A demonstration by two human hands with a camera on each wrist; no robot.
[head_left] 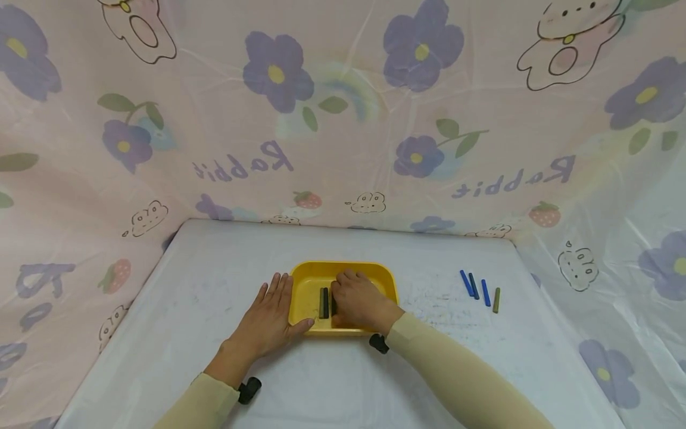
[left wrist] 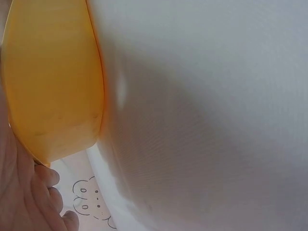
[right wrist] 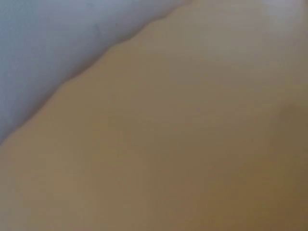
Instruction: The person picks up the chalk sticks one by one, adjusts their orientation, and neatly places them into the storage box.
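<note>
A yellow tray (head_left: pixel 386 280) sits on the white table. Against its left rim lies my left hand (head_left: pixel 270 319), fingers straight and thumb over the near left corner. The left wrist view shows this hand (left wrist: pixel 29 192) beside the tray's outer wall (left wrist: pixel 57 86). My right hand (head_left: pixel 358 300) reaches into the tray with curled fingers and pinches a dark crayon (head_left: pixel 334 306) between fingertips and thumb, hiding most of it. Just left of it, an olive crayon (head_left: pixel 321 303) and a black crayon (head_left: pixel 326 303) stand side by side in the tray. Blurred yellow fills most of the right wrist view.
To the right on the table lie two blue crayons, one of them here (head_left: pixel 486 292), a dark blue crayon (head_left: pixel 474 286) and an olive crayon (head_left: pixel 496 300). Faint smudges mark the cloth between them and the tray. A patterned curtain (head_left: pixel 343 143) hangs behind and at both sides.
</note>
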